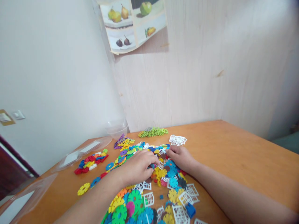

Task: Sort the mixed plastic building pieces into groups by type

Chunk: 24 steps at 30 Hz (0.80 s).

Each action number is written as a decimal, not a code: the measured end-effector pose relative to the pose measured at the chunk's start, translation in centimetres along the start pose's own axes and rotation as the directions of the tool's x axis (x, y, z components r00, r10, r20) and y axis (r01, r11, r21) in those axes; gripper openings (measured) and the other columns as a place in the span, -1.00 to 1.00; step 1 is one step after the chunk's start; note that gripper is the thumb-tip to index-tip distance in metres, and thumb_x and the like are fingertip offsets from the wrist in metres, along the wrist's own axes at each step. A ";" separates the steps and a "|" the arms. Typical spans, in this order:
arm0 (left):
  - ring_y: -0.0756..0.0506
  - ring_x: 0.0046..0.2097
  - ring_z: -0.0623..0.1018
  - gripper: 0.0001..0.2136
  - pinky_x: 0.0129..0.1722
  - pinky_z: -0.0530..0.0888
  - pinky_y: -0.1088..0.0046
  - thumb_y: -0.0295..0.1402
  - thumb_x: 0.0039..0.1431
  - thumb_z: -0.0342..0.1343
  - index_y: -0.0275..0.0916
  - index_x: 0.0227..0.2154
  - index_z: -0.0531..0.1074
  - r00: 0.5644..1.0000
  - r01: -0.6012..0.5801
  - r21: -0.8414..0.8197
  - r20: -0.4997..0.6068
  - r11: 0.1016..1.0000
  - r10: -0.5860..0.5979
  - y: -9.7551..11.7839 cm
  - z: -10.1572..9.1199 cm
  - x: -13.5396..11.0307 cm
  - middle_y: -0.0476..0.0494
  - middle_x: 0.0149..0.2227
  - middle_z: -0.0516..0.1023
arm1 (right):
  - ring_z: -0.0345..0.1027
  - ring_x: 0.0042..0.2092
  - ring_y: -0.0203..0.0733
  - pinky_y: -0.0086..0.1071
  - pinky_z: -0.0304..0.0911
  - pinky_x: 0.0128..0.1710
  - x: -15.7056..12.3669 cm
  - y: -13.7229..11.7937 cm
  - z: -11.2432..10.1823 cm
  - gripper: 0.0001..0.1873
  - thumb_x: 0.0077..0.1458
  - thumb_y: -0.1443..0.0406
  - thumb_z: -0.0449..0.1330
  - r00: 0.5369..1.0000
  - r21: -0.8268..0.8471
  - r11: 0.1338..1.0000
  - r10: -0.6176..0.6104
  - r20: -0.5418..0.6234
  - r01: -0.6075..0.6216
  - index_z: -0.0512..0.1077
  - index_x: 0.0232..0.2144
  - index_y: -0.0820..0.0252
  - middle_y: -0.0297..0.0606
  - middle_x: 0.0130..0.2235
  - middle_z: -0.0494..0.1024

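A heap of coloured plastic building pieces (140,199) covers the middle of the orange wooden table (233,155): round toothed discs in green, yellow, blue and pink, and white window-frame pieces. My left hand (137,166) lies knuckles up on the heap, its fingers curled onto a small piece that I cannot make out. My right hand (181,157) rests just to its right, fingers bent and pinching among the pieces. The two hands nearly touch.
A green pile (153,132) and a few white frames (177,140) lie beyond the hands. Red, blue and yellow bits (91,161) sit at the left, near clear plastic lids (81,151) and a clear tub (116,127). Walls stand close behind.
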State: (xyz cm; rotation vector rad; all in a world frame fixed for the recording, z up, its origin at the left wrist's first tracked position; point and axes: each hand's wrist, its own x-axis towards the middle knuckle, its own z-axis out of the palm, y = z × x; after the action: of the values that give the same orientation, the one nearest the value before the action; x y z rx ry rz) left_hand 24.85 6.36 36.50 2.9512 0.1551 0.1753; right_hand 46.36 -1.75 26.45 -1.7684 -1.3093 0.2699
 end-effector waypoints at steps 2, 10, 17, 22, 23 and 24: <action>-0.14 -0.05 0.43 -0.71 0.00 0.32 0.27 -0.54 0.04 0.10 -0.08 -0.20 0.51 1.000 -0.004 0.029 0.004 1.000 0.003 0.2 0.4 -0.1 -0.03 -0.18 0.55 | 0.25 -0.46 -0.29 -0.46 0.02 -0.48 0.0 0.0 0.0 -0.61 0.19 0.09 0.03 1.000 0.003 1.000 -0.012 0.001 0.012 0.38 -0.56 0.16 -0.38 -0.55 0.41; -0.10 -0.09 0.47 -0.85 0.00 0.33 0.32 -0.45 0.13 0.10 -0.14 -0.28 0.53 0.998 0.065 -0.157 0.024 0.985 -0.062 0.6 -0.1 0.0 -0.04 -0.22 0.58 | 0.27 -0.46 -0.29 -0.46 0.03 -0.48 0.1 0.0 0.2 -0.62 0.18 0.10 0.04 1.000 -0.005 1.000 0.010 -0.002 -0.010 0.40 -0.57 0.17 -0.37 -0.56 0.41; 0.02 -0.37 0.42 -0.77 -0.36 0.32 0.49 -0.22 0.16 0.11 -0.24 -0.23 0.50 0.940 0.336 -0.503 0.131 0.796 -0.314 -0.8 -0.3 -0.6 -0.03 -0.36 0.52 | 0.27 -0.45 -0.28 -0.45 0.04 -0.46 0.1 -0.2 0.1 -0.61 0.19 0.08 0.04 1.000 -0.023 1.000 0.012 -0.009 -0.012 0.36 -0.57 0.16 -0.37 -0.55 0.41; 0.02 -0.38 0.41 -0.71 -0.35 0.31 0.49 -0.14 0.11 0.18 -0.26 -0.23 0.49 0.910 0.361 -0.678 0.104 0.640 -0.402 -1.7 -0.7 -1.3 -0.03 -0.38 0.51 | 0.27 -0.45 -0.27 -0.44 0.06 -0.43 0.1 -0.1 0.1 -0.61 0.18 0.08 0.04 1.000 -0.011 1.000 0.016 0.005 -0.016 0.34 -0.58 0.16 -0.37 -0.54 0.43; 0.02 -0.37 0.42 -0.71 -0.34 0.32 0.49 -0.14 0.10 0.19 -0.26 -0.23 0.49 0.898 0.354 -0.699 0.070 0.621 -0.434 -2.2 -0.9 -1.5 -0.03 -0.38 0.51 | 0.27 -0.45 -0.27 -0.44 0.06 -0.43 0.1 0.0 0.1 -0.61 0.18 0.08 0.04 1.000 -0.006 1.000 0.015 0.008 -0.015 0.33 -0.59 0.16 -0.37 -0.54 0.43; 0.01 -0.36 0.42 -0.70 -0.32 0.32 0.48 -0.13 0.08 0.21 -0.26 -0.24 0.49 0.881 0.342 -0.719 0.022 0.605 -0.472 -3.0 -1.2 -1.6 -0.03 -0.38 0.52 | 0.26 -0.45 -0.27 -0.44 0.05 -0.44 0.1 0.0 0.1 -0.60 0.18 0.07 0.04 1.000 -0.003 1.000 0.016 0.010 -0.016 0.32 -0.59 0.16 -0.37 -0.54 0.42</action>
State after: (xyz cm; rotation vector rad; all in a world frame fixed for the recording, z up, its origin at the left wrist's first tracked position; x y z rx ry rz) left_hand 22.82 9.27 36.92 2.0452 0.6338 0.3347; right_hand 46.32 -1.60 26.39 -1.7832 -1.3036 0.2864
